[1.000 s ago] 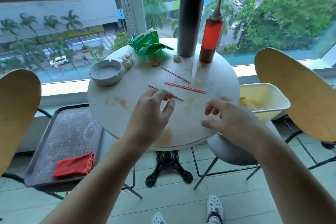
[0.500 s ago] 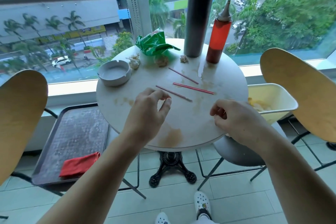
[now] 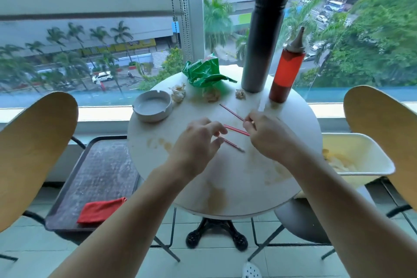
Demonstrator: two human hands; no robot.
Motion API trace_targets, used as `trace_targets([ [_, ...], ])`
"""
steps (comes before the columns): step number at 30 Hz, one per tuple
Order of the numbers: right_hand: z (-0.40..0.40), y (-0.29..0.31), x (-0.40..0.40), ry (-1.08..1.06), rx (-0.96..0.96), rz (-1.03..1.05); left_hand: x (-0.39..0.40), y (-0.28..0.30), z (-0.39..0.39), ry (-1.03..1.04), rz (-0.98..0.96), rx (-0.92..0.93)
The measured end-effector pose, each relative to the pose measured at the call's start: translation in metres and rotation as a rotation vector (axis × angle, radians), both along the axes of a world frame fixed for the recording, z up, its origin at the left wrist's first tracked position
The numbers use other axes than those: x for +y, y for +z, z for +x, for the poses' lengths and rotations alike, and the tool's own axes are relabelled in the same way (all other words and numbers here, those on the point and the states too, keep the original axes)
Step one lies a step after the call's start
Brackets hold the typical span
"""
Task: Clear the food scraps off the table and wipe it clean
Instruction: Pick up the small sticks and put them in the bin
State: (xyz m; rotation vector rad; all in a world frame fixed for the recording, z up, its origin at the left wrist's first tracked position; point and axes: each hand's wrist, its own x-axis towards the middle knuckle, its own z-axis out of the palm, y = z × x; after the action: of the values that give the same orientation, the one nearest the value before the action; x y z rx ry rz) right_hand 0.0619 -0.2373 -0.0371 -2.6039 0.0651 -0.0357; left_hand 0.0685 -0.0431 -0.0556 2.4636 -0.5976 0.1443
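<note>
Scanning from my left, I see the red cloth (image 3: 100, 209) lying folded on the dark tray (image 3: 99, 171) beside the table – untouched, so by my reckoning the wiping has not begun. On the round white table (image 3: 225, 198) itself, brown smears show near the left edge and towards the near rim, and they will want that cloth later. Further in sits the grey ashtray (image 3: 152, 106), then pale crumpled scraps (image 3: 178, 93) and a green wrapper (image 3: 205, 73) towards the window side, none of it gathered yet.

My left hand (image 3: 198, 142) hovers low over the middle of the table, fingers loosely curled and parted, the fingertips (image 3: 218, 140) at the near end of one red stick (image 3: 232, 145); whether they have it pinched I cannot tell. A second stick (image 3: 235, 130) lies between the two hands. My right hand (image 3: 268, 135) reaches in with thumb and forefinger drawn together at the near end of the third stick (image 3: 231, 112) – it looks like a pinch, though the contact is small in view.

Behind stand a tall grey flask (image 3: 261, 47) and a red sauce bottle (image 3: 286, 74). Off the right edge, just beside the table, a cream bin (image 3: 370, 153) holds some pale scraps already, so I judge the clearing to be started but early: sticks, scraps and wrapper remain, then the wipe
</note>
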Motion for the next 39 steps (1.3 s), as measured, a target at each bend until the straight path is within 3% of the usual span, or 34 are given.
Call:
trace_targets([
  [25,0.032,0.01,-0.004,0.188,0.168,-0.306,-0.012,0.004,0.029,-0.051,0.403,0.074],
  [39,0.033,0.012,-0.002,0.215,0.202,-0.309,0.005,0.003,0.027,-0.013,0.299,-0.072],
])
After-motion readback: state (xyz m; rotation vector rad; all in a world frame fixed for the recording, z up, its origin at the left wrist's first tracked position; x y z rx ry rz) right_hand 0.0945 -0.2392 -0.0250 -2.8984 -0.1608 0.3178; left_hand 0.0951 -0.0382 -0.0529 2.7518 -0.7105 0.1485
